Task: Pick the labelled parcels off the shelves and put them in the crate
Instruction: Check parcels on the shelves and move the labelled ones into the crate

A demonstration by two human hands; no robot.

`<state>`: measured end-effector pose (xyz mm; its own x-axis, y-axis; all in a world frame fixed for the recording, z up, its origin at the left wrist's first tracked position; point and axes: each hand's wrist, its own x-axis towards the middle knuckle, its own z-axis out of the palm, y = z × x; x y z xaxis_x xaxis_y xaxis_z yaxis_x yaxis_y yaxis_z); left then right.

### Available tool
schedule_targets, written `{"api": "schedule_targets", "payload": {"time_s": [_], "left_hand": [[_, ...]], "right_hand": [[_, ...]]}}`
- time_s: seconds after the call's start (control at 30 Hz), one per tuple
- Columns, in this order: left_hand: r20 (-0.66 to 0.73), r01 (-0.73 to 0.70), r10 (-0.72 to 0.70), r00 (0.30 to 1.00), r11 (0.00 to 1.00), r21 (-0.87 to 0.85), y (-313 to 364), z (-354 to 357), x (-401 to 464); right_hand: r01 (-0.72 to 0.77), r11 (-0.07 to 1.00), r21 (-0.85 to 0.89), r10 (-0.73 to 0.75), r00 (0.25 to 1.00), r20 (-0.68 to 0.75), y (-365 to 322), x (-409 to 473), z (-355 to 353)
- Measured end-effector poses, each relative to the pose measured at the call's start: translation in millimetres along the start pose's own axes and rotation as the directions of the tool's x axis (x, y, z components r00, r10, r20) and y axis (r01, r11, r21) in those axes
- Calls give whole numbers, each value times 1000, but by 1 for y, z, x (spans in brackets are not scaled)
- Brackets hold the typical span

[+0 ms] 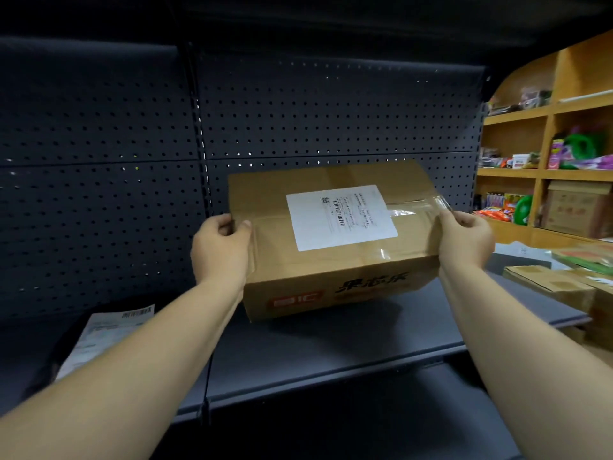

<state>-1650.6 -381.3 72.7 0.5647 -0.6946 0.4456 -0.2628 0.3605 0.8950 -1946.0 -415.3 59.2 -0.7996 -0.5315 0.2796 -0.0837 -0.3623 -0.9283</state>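
A brown cardboard parcel [335, 260] with a white shipping label on its top and clear tape across it sits at the middle of a dark metal shelf [331, 346]. My left hand [220, 247] grips its left end, thumb on top. My right hand [466, 239] grips its right end. The box looks slightly tilted, with a shadow under its front edge. A dark parcel with a white label [99, 340] lies on the same shelf at the left, partly hidden by my left forearm. No crate is in view.
A dark pegboard back panel [298, 121] stands behind the shelf. Wooden shelving [517, 174] with coloured goods and a carton fills the right. More cardboard boxes [550, 283] lie low at the right. A lower shelf edge [298, 393] runs below.
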Motion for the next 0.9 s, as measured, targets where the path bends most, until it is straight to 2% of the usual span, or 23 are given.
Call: {"api": "schedule_targets", "payload": {"time_s": [0.27,0.5,0.63,0.8,0.9], "left_hand": [[-42,-105,104,994,994,-34,-11,-9,-16],[-52,-99,97,994,995,-32,-15,-10,-15],[-29,-18,17,999,999,-30,-11,-9,-6],[64,184,-183,981,983,-18,-6,-5,10],[134,245,-247,960,969,35,-6,-3,19]], "right_hand": [[79,995,53,-76,995,-60,14,-17,-7],[107,994,20,-105,991,-83,14,-19,-6],[77,996,-52,-80,995,-57,5,-13,-6],[20,967,-256,-10,999,42,-11,5,-6],[8,929,-370,27,996,87,-18,13,-5]]}}
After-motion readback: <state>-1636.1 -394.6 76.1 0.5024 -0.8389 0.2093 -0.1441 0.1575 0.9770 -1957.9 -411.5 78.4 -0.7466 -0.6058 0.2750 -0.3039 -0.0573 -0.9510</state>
